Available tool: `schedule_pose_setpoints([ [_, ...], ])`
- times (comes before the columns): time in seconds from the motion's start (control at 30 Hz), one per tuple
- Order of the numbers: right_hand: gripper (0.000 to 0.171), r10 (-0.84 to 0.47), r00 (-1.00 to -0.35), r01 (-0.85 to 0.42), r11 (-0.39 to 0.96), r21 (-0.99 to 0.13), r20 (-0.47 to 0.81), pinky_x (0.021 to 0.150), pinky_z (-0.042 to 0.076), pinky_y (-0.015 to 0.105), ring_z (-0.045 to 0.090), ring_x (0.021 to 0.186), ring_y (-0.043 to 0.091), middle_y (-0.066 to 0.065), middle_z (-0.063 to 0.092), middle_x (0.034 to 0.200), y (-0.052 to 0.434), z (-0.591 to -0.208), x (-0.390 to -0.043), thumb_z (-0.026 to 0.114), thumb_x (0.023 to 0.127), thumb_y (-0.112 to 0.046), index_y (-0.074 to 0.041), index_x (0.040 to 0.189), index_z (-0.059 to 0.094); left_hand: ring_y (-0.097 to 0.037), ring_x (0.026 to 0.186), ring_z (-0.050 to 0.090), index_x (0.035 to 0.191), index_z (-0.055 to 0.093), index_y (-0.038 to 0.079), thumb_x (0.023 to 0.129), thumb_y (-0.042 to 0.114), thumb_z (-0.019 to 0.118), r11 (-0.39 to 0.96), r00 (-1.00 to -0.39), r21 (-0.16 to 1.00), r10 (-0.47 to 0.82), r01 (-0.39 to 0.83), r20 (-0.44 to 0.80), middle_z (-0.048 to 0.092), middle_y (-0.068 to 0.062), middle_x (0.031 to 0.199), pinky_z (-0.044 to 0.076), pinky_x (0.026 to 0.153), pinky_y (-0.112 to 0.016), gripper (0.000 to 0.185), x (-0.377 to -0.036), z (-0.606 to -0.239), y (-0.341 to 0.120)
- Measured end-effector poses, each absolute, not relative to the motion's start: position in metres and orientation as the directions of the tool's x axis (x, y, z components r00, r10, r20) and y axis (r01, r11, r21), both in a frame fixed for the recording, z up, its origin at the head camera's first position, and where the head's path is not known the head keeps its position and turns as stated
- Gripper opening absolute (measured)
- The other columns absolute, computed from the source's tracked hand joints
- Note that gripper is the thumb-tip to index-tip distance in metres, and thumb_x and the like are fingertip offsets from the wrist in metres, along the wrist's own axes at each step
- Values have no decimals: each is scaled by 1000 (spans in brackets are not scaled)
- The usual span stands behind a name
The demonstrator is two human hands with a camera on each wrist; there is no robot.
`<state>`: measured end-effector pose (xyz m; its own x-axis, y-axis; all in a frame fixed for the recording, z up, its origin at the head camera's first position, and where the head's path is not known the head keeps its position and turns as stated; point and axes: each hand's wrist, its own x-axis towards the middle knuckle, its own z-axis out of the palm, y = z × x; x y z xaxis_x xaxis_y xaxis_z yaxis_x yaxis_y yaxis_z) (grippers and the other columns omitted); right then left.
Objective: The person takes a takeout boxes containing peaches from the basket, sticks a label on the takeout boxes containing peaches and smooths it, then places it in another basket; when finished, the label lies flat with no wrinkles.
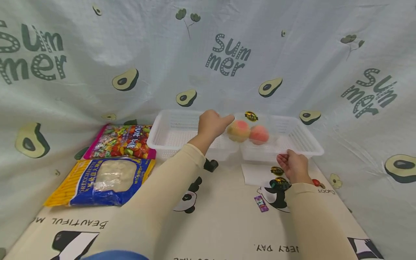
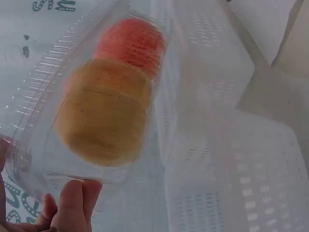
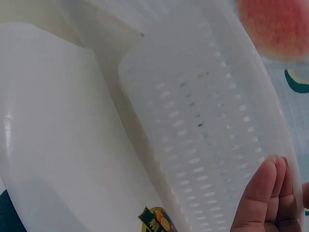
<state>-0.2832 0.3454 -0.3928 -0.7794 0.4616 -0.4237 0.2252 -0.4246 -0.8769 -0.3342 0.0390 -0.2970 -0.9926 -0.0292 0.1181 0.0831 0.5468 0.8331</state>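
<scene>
Left hand [image 1: 212, 124] grips clear clamshell box [image 2: 58, 121] containing two peaches [image 1: 247, 132] above right basket [image 1: 302, 142]; right hand [image 1: 294, 166], fingers relaxed, touches basket's rim; left basket [image 1: 169, 139] beside.

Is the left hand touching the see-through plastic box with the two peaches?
Touching. The left wrist view shows the left hand's fingers pressed against the clear plastic clamshell box holding two peaches.
</scene>
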Motion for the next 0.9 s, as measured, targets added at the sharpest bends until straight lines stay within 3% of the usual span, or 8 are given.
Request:
schedule_pose_setpoints([
  [0.17, 28, 468, -773, 215, -442, -871, -428, 79, 61, 24, 69, 83, 14, 4, 65, 90, 349, -390, -282, 49, 108, -33, -9, 122, 51, -21, 82, 61, 94, 62, 9, 84, 55, 72, 559, -990, 826, -57, 76, 130, 64, -3, 90, 55, 69, -35, 48, -346, -291, 68],
  [0.33, 28, 476, -773, 203, -441, -874, -420, 76, 62, 25, 69, 79, 14, 4, 66, 86, 348, -391, -282, 50, 108, -33, -9, 123, 50, -20, 89, 64, 106, 64, 8, 85, 57, 72, 573, -993, 817, -51, 61, 109, 67, -3, 100, 59, 80, -37, 54, -357, -291, 92],
  [0.9, 23, 483, -766, 205, -443, -873, -425, 80, 61, 25, 70, 80, 13, 4, 66, 87, 343, -391, -283, 51, 108, -31, -10, 117, 52, -15, 66, 57, 80, 65, 15, 85, 55, 72, 657, -994, 747, 32, 101, 106, 64, 2, 77, 47, 54, -28, 41, -364, -316, 140],
])
